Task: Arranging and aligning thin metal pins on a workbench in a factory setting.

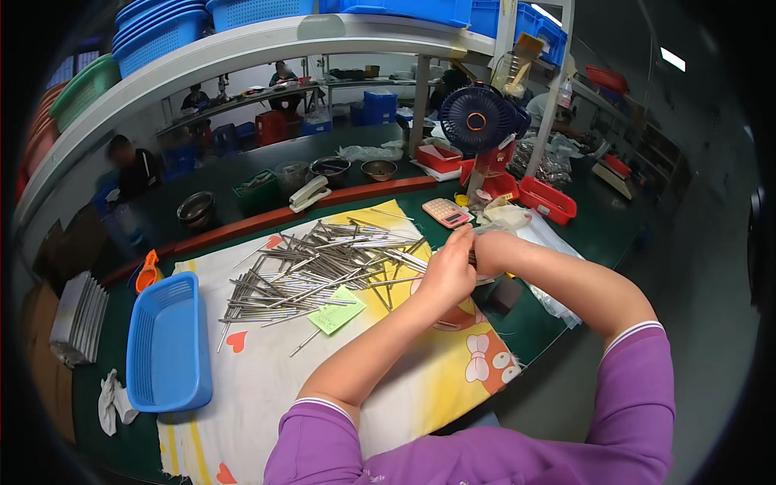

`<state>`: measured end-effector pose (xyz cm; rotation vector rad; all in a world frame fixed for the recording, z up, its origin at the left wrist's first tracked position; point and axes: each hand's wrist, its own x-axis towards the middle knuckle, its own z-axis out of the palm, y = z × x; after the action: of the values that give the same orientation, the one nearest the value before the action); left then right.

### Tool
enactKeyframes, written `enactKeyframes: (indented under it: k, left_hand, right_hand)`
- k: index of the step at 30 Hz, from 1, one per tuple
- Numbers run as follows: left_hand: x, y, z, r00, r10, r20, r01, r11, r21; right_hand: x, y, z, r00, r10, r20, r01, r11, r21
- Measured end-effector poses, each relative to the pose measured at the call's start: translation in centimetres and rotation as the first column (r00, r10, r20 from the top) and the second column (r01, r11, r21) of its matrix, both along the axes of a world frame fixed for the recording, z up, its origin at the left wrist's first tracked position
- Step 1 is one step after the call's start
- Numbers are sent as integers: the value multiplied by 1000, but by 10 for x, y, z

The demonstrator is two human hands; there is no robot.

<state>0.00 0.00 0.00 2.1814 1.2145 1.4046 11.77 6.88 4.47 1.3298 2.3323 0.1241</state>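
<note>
A heap of thin metal rods lies on a white and yellow printed cloth. A pale green paper note rests at the heap's near edge. My left hand and my right hand meet at the heap's right side, fingers closed together around something small that I cannot make out. Both forearms come in from the lower right in purple sleeves.
A blue plastic basket stands left of the cloth, with a white rag beside it. A pink calculator, a small dark fan, red trays and clear plastic bags sit behind my hands. Other people work at the far benches.
</note>
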Motion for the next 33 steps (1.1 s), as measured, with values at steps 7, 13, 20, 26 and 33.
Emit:
enactKeyframes:
  k: [7, 13, 20, 26, 33]
  left_hand:
    - [10, -10, 0, 999, 29, 40, -30, 1000, 5]
    - [12, -10, 8, 987, -49, 151, 44, 998, 34]
    - [-5, -8, 25, 953, -132, 271, 142, 990, -18]
    - [-15, 7, 25, 912, -179, 369, 206, 978, -36]
    - [-18, 12, 21, 866, -171, 470, 227, 972, -66]
  right_hand:
    - [0, 3, -5, 990, 142, 26, -137, 980, -143]
    - [5, 24, -25, 997, 52, -60, -47, 996, 77]
    - [-6, 3, 41, 982, 168, 85, -153, 975, -163]
    - [9, -20, 109, 928, -228, -294, 81, 895, -439]
    - [18, -66, 76, 812, 569, -131, -406, 712, 573]
